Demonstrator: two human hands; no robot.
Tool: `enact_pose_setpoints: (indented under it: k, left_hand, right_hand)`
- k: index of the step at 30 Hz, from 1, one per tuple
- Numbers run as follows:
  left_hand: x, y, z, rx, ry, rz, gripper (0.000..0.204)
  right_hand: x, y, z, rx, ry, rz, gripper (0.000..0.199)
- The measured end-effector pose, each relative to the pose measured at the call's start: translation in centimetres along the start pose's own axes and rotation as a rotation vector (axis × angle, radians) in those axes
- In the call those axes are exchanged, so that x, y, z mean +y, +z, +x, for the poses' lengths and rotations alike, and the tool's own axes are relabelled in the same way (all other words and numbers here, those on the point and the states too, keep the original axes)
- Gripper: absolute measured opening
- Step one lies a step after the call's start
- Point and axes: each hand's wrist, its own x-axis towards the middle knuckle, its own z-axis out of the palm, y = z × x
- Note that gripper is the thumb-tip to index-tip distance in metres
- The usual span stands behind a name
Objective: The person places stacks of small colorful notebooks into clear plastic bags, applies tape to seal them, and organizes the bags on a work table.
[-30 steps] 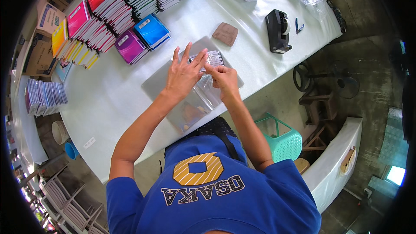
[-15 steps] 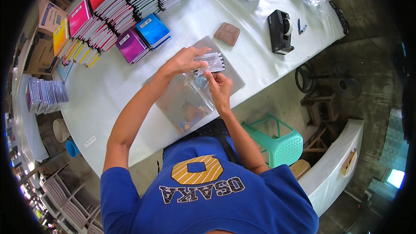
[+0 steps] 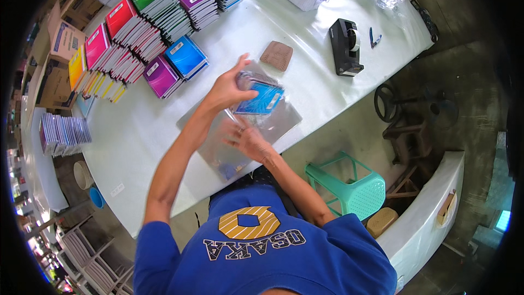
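Note:
My left hand (image 3: 228, 88) grips a small stack of spiral notebooks (image 3: 263, 99), its thumb over the near side. A bright blue cover faces up, and shiny clear plastic film seems to wrap it. Just below, my right hand (image 3: 250, 141) is smeared by motion, its fingers apart beside a loose end of the film. Whether those fingers touch the film is hard to see. Both hands are above a grey, see-through sheet (image 3: 283, 123) lying on the white-covered table (image 3: 147, 158).
Colourful notebook stacks (image 3: 155, 11) fill the far left, with a purple stack (image 3: 161, 76) and a blue stack (image 3: 186, 57) nearer. Beyond my hands lie a brown block (image 3: 277, 55), a black tape dispenser (image 3: 345, 48) and blue cutters (image 3: 374, 38). A green stool (image 3: 357, 188) stands at right.
The notebook stack has turned from showing its page edges to showing its blue cover. My right hand has moved left and nearer to me, and its fingers have spread.

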Motion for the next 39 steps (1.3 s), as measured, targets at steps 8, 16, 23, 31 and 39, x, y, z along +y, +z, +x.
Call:
enact_pose_setpoints:
  k: [8, 16, 23, 31, 39]
  left_hand:
    - [-4.5, 6.1, -4.5, 0.260, 0.265, -1.056, 0.118]
    - [-2.2, 4.5, -4.4, 0.541, 0.086, -0.544, 0.112]
    - [-0.5, 3.1, -4.2, 0.480, -0.027, 0.248, 0.085]
    - [1.6, 0.5, -4.1, 0.385, -0.216, 0.298, 0.075]
    - [1.7, 1.0, -4.9, 0.494, -0.182, 0.241, 0.063]
  right_hand:
    - [-12.1, 0.7, 0.5, 0.077, -0.324, -1.074, 0.073]
    - [-15.4, 1.0, 2.1, -0.203, -0.484, -1.657, 0.087]
    - [-20.4, 9.1, 0.2, -0.891, -0.620, -2.548, 0.059]
    - [-20.7, 11.1, 1.1, -0.985, -0.531, -2.400, 0.033]
    - [-22.0, 11.2, 2.2, -0.973, -0.795, -2.451, 0.039]
